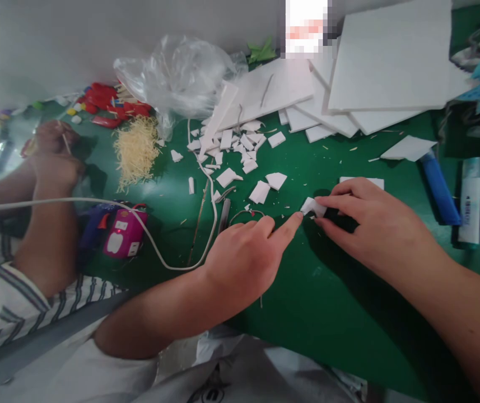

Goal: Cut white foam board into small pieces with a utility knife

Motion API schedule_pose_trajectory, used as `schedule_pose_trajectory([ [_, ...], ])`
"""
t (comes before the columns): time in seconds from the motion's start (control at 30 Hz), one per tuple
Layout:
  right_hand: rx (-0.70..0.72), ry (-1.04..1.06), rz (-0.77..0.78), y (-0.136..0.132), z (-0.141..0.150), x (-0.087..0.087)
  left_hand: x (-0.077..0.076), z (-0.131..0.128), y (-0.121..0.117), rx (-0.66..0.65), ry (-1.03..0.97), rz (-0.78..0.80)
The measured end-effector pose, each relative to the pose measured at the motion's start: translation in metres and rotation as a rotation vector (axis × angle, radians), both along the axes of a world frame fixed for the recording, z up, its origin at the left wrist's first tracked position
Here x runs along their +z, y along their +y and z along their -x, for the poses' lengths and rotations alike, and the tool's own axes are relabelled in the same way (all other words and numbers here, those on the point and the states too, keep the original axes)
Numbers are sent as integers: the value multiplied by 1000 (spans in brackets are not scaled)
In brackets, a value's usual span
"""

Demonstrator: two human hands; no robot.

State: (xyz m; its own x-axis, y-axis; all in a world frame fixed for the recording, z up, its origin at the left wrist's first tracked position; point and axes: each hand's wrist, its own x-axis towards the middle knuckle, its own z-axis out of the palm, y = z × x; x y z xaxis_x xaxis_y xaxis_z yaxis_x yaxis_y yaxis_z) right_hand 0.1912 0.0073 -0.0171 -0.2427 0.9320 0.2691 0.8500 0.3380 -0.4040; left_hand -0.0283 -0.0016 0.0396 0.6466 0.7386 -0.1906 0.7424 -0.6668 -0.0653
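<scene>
A small white foam piece lies between the thumb and fingertips of my right hand, which is pinched closed on it low over the green table. From the left, the index fingertip of my left hand reaches to the piece's near edge and touches it. The other fingers of that hand are curled under, and whatever they may hold is hidden. Behind my right hand lies a flat white foam rectangle, partly covered. Broken foam chunks and tiny crumbs are scattered just beyond my left hand.
White foam boards are stacked at the back, near a clear plastic bag. A white cable loops across the left, past a pink box. Right: blue cutter, white tube. Another person's hands work at far left.
</scene>
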Motion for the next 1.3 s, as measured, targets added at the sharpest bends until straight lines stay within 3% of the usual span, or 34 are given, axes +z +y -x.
schedule_pose_trajectory([
  [0.5, 17, -17, 12, 1, -2, 2, 5, -5, 4, -34, 64, 9],
  [1.0, 75, -20, -125, 1, 0, 4, 14, -18, -1, -42, 107, 0],
  [1.3, 27, 2, -97, 1, 0, 6, 8, -3, 2, 1, 69, 86],
])
